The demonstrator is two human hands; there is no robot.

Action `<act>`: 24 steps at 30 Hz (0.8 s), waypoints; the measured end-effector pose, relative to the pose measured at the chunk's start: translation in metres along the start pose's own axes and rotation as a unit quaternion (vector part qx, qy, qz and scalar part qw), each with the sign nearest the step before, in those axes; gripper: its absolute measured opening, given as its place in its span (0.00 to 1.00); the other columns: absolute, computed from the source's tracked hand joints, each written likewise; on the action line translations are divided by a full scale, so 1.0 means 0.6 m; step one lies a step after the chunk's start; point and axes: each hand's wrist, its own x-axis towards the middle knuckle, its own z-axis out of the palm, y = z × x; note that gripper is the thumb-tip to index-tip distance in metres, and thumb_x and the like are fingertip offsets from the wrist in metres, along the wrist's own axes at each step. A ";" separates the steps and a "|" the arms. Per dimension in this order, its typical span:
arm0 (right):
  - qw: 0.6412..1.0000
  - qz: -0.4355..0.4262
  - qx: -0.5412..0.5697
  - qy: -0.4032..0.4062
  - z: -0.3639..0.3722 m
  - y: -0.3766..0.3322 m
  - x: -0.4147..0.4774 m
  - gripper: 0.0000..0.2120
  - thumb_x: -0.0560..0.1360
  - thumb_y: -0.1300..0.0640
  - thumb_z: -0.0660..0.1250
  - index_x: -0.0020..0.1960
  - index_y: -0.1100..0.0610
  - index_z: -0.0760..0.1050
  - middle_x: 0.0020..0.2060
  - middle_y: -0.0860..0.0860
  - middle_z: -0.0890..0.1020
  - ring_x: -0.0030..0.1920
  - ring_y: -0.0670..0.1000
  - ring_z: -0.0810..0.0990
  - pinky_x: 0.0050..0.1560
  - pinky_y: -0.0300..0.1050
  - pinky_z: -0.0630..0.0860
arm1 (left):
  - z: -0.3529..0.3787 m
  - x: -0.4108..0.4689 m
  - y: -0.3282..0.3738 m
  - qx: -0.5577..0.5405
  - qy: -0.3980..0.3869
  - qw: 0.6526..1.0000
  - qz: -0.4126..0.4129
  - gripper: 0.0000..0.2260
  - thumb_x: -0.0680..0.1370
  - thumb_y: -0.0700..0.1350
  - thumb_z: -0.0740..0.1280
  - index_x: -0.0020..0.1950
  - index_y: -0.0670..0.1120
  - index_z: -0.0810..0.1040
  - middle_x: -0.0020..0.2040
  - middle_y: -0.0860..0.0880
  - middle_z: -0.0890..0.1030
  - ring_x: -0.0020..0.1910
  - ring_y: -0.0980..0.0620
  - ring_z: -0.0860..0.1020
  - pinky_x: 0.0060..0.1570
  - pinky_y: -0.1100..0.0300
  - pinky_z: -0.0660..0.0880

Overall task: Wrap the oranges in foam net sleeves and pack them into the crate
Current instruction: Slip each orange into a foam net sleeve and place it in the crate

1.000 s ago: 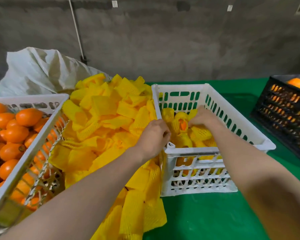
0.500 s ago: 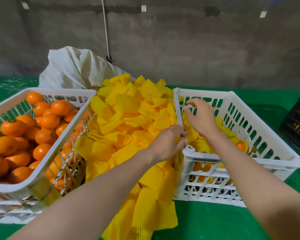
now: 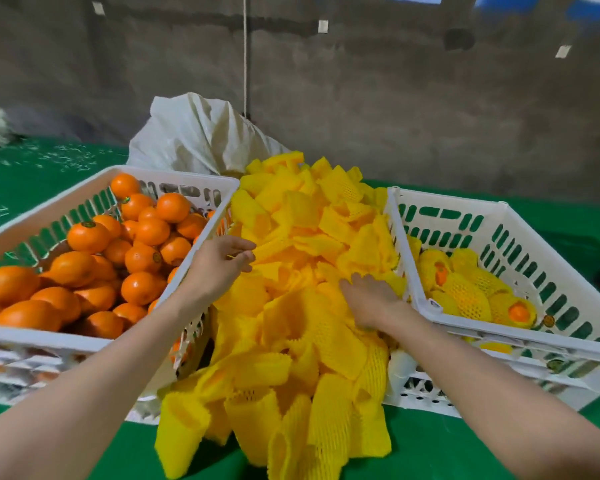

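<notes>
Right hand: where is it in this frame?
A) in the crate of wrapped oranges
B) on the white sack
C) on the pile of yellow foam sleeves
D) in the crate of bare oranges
C: the right hand rests flat on the pile of foam sleeves, just outside the rim of the crate of wrapped oranges.

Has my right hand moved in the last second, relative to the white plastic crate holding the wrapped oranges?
Yes. The right hand has left the white plastic crate, crossing its left wall onto the pile of yellow foam net sleeves.
</notes>
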 end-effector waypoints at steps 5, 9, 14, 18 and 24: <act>0.920 0.038 0.306 0.243 -0.076 0.006 -0.003 0.10 0.76 0.62 0.63 0.57 0.62 0.75 0.51 0.57 0.80 0.50 0.57 0.77 0.47 0.46 0.69 | -0.013 -0.016 -0.019 -0.026 -0.022 0.999 -0.020 0.10 0.76 0.41 0.69 0.57 0.46 0.77 0.56 0.45 0.80 0.53 0.49 0.80 0.54 0.51 0.77; 0.774 -0.023 0.591 0.227 -0.143 -0.038 -0.031 0.04 0.74 0.63 0.67 0.47 0.56 0.78 0.44 0.45 0.79 0.44 0.43 0.76 0.42 0.30 0.71 | -0.015 -0.027 0.002 -0.039 -0.113 0.993 0.022 0.27 0.73 0.43 0.73 0.70 0.49 0.68 0.65 0.53 0.73 0.62 0.56 0.72 0.59 0.58 0.71; 0.660 -0.046 0.737 0.137 -0.171 -0.098 -0.041 0.07 0.76 0.67 0.63 0.53 0.61 0.76 0.44 0.58 0.80 0.44 0.54 0.78 0.45 0.48 0.74 | -0.030 -0.039 0.027 -0.096 -0.139 0.985 0.035 0.15 0.74 0.42 0.72 0.58 0.40 0.77 0.52 0.41 0.80 0.49 0.47 0.78 0.49 0.51 0.75; 0.775 -0.093 0.556 0.287 -0.186 -0.136 -0.038 0.05 0.74 0.58 0.68 0.49 0.56 0.79 0.49 0.51 0.80 0.52 0.46 0.78 0.53 0.40 0.72 | -0.053 -0.041 0.006 0.016 -0.029 0.998 0.055 0.12 0.74 0.46 0.72 0.38 0.44 0.71 0.32 0.49 0.69 0.31 0.55 0.66 0.30 0.61 0.60; 0.864 -0.137 0.356 0.328 -0.215 -0.213 -0.011 0.08 0.67 0.61 0.75 0.43 0.61 0.78 0.36 0.50 0.76 0.42 0.54 0.75 0.46 0.43 0.67 | -0.107 -0.028 -0.038 0.097 0.036 0.991 0.089 0.11 0.74 0.46 0.71 0.44 0.40 0.71 0.37 0.43 0.74 0.36 0.49 0.70 0.33 0.54 0.61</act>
